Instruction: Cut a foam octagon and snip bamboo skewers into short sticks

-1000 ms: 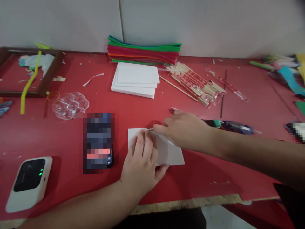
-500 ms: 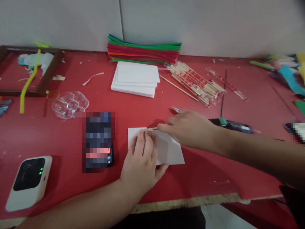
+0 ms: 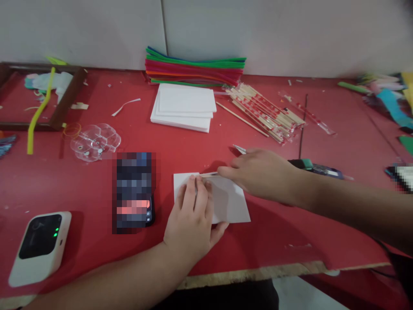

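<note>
while white sheet (image 3: 230, 198) under left hand (image 3: 190, 219), thin stick (image 3: 210, 175) in right hand (image 3: 258, 174)

This place is prob. a handicraft workshop, or a craft corner in some room; which of them, I cannot tell. The red tabletop (image 3: 97, 228), w/ rough front edge (image 3: 258, 274), stands against a plain grey wall (image 3: 274, 38). On it lie craft mat'ls: a bundle of coloured pipe cleaners (image 3: 195, 71), a stack of white sheets (image 3: 187, 99), wooden sticks (image 3: 263, 112) in plastic wrap, & a clear flower-shaped case (image 3: 95, 142). A thin white strip (image 3: 124, 103) & small scraps (image 3: 79, 105) are scattered too.
</note>
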`<state>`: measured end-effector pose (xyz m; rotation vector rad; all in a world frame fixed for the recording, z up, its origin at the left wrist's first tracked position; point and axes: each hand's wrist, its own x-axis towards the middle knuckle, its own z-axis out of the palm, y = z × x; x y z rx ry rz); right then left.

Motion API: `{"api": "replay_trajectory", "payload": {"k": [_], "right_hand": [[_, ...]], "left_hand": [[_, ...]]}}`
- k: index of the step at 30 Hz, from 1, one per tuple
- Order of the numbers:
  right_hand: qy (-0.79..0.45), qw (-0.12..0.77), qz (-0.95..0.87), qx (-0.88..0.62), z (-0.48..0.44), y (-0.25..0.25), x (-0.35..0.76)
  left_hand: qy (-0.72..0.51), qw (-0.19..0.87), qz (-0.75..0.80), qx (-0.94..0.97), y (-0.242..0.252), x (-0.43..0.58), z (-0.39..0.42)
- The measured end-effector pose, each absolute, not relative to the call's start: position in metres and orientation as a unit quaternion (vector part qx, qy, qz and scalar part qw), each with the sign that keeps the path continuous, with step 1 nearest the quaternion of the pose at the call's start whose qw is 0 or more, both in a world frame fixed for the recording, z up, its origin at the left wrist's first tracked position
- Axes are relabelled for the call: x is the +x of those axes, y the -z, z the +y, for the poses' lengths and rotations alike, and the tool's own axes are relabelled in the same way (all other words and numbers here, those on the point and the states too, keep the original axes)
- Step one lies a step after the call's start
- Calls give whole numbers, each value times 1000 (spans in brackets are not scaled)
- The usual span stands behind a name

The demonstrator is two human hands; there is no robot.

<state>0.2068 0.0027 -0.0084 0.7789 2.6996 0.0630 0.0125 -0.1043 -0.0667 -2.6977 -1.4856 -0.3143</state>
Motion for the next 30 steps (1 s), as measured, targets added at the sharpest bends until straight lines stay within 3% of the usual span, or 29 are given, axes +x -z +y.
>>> {"api": "replay_trajectory", "payload": {"k": [30], "right_hand": [[-10, 170, 931, 321, -1, 13, 199]], "left_hand": [[115, 31, -472, -873, 68, 11, -104]]}}
